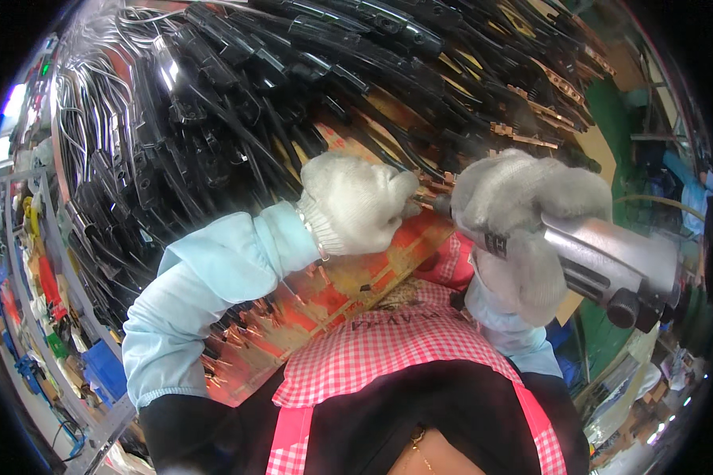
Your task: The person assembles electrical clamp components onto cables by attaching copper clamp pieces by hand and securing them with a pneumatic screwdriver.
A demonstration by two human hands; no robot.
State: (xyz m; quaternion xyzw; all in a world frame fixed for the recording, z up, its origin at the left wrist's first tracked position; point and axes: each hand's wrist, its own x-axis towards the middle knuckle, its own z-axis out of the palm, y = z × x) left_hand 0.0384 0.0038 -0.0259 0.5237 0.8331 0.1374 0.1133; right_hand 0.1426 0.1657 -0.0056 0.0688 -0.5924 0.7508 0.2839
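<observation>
My left hand, in a white knit glove, is closed with the fingertips pinched around a small copper-coloured metal piece, mostly hidden by the fingers. My right hand, in a greyish glove, wraps round the front of a silver power tool with a black knob at its rear. The tool's dark tip points left and meets the copper-coloured piece or comes close to it; I cannot tell which. Just beyond both hands lie many black cables with black plastic housings, several ending in copper-coloured metal strips.
The worn red and yellow bench top runs under my hands, its edge near my checked apron. Loose copper wire ends lie by my left forearm. Silvery cables hang far left, beside a metal rack. A thin hose curves at right.
</observation>
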